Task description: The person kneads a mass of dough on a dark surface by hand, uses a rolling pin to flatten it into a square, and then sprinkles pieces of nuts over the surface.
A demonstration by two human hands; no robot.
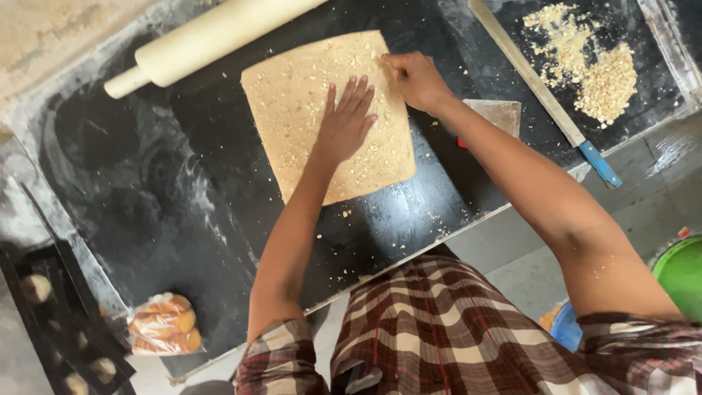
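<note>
The left hand (pixel 345 121) lies flat on the rolled sheet of brittle (pixel 327 113), fingers stretched out and a little spread, palm down and gripping nothing. The right hand (pixel 415 79) is at 2 o'clock from the left hand, at the right edge of the sheet. Its fingers are curled closed against the edge; I cannot tell if they pinch the sheet or only press on it.

The sheet is tan, almost square, sprinkled with chopped nuts, and it lies flat on the black work slab (pixel 183 183), in the upper middle of the view. At 11 o'clock from the sheet a pale rolling pin (pixel 212 36) lies slanted, its body just beside the sheet's top left corner.

At 3 o'clock from the sheet a flat metal scraper (pixel 497 115) lies partly under the right forearm. Further at 2 o'clock a long knife with a blue handle (pixel 545 91) lies slanted, and beyond it a heap of crushed nuts (pixel 596 69).

At 7 o'clock, at the slab's near edge, lies a clear bag of round orange sweets (pixel 164 325).
</note>
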